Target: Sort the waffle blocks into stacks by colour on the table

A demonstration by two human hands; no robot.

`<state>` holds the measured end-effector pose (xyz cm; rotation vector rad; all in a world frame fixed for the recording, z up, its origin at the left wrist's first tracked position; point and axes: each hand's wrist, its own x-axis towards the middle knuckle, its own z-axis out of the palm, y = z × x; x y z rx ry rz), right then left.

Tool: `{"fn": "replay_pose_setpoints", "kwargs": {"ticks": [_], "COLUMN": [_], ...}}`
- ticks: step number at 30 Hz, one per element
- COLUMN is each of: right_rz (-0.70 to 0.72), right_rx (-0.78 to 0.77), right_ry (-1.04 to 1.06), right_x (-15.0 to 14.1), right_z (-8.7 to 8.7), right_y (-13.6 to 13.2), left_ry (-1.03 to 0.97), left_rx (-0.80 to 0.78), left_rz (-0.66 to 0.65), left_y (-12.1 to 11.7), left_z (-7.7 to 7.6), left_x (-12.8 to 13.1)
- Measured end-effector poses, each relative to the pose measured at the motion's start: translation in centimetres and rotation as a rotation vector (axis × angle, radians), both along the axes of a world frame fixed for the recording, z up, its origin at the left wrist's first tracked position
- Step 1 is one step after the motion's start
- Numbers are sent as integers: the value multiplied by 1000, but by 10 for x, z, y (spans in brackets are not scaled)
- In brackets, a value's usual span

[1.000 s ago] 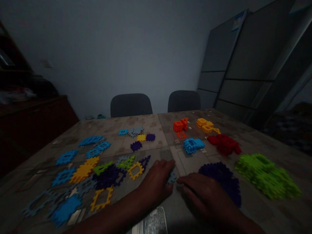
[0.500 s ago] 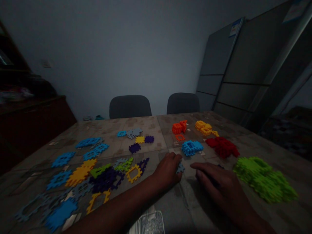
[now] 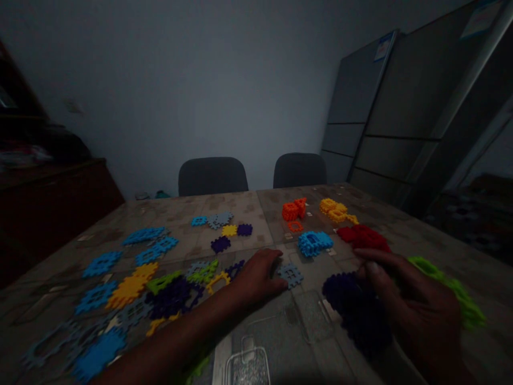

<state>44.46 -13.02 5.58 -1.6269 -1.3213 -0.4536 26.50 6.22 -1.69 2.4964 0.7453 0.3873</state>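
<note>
Beside a grey gear-edged plastic building piece [image 3: 290,275] lying flat on the table, my left hand [image 3: 262,274] is open, its thumb and fingers apart and nothing between them. My right hand [image 3: 414,307] is at the right edge of a dark purple pile of stacked building pieces [image 3: 356,313]. Its index finger stretches forward above the pile and the thumb lies just under it; no piece shows between them. The lower fingers are partly hidden. Behind that hand, a green pile [image 3: 467,305] is partly covered.
Red [image 3: 366,237], blue [image 3: 315,243], yellow [image 3: 336,210] and orange [image 3: 294,209] piles stand at the right. Loose mixed pieces, such as a yellow one [image 3: 132,286] and a blue one [image 3: 100,354], spread over the left. Two chairs [image 3: 212,176] stand beyond the table.
My left hand has drawn back leftward, uncovering the grey piece. My right hand has moved right and slightly up, exposing the purple pile and covering part of the green one.
</note>
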Motion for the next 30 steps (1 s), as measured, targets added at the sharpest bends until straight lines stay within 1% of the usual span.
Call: {"fn": "replay_pose_setpoints", "kwargs": {"ticks": [3,5,7,12,14,15,18,22,24,26,28,30], "right_rz": [94,142,220,546,619,631,632,604,527,416,317,277], "right_rx": [-1,7,6,-75,-126,-160,-243,-233,-213,-202,-218,-257], "right_ry": [-65,-97,-122,-255,-305,-313,-282,-219,-183,-128,-71,-33], "right_x": [-5,-11,-18,-41,-47,-48,-49,-44,-40,-36,-32,-28], "right_z": [-1,-3,-6,-25,-33,-36,-41,-39,-37,-34,-33,-35], "right_y": [5,9,13,21,22,23,23,22,21,20,21,23], "left_ry": [20,31,42,72,81,82,71,23,-13,-66,-118,-134], "left_rx": [35,72,104,131,129,125,109,59,39,17,-12,-36], "left_rz": [-16,-12,-11,-31,-32,-30,-36,-50,-35,-7,31,68], "left_y": [-6,-12,-16,-16,-15,-15,-15,-13,-10,-8,-6,-6], "left_z": [1,-1,-3,-7,-6,-6,-4,-4,-4,-1,6,16], "left_x": [5,11,17,23,22,22,21,9,-4,-23,-45,-70]}}
